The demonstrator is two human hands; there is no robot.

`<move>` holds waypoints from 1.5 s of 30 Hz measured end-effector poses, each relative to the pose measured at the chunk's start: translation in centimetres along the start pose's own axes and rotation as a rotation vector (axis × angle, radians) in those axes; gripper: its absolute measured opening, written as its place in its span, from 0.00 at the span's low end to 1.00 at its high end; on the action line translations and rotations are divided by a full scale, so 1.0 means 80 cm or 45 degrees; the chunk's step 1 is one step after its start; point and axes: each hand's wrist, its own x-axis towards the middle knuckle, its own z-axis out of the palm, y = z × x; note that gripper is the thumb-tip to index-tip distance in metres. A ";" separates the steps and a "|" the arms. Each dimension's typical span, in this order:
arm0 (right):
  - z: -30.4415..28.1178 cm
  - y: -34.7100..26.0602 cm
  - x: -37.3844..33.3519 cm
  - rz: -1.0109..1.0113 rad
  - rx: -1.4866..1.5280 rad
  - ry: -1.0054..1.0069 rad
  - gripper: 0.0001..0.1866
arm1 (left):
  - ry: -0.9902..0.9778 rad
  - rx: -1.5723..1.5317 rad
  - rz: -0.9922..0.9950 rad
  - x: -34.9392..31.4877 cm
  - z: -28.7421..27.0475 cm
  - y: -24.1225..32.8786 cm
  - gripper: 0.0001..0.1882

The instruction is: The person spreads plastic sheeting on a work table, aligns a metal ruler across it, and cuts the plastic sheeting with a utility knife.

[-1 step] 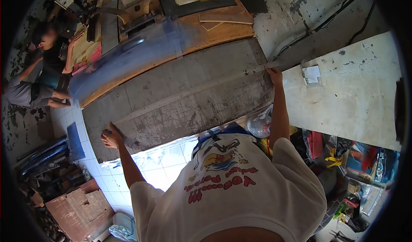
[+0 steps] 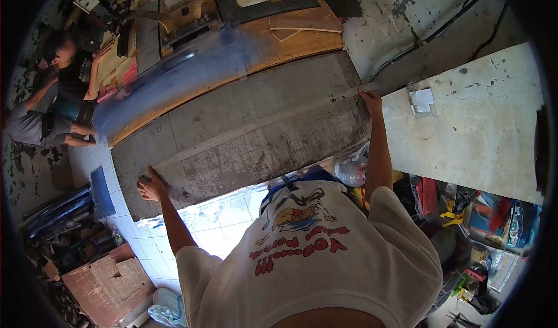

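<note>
A long, pale see-through strip (image 2: 250,129) lies slantwise across a worn grey tabletop (image 2: 232,165). Its material is hard to make out, but it looks like clear plastic. At its left end, my left hand (image 2: 152,186) is closed, thumb and finger pinching near the strip, the other fingers curled. Farther off on the right, my right hand (image 2: 372,102) pinches the other end close to the tabletop's right edge. Between the two hands the strip runs nearly straight.
Bluish plastic sheeting (image 2: 186,75) covers part of a wooden bench (image 2: 296,43) beyond the tabletop. A person (image 2: 72,66) sits at the far left. A pale board (image 2: 465,124) stands to the right, above bagged clutter (image 2: 485,217). A brown panel (image 2: 107,284) lies lower left.
</note>
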 end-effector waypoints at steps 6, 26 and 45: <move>-0.002 0.007 0.008 -0.003 -0.014 -0.027 0.27 | 0.003 -0.011 0.003 0.000 0.001 0.001 0.33; 0.036 -0.003 -0.010 -0.172 -0.564 0.539 0.29 | -0.062 0.088 -0.115 -0.003 0.027 -0.002 0.32; 0.040 0.011 0.008 -0.246 -0.625 0.600 0.23 | 0.032 0.037 -0.224 -0.002 0.030 0.007 0.29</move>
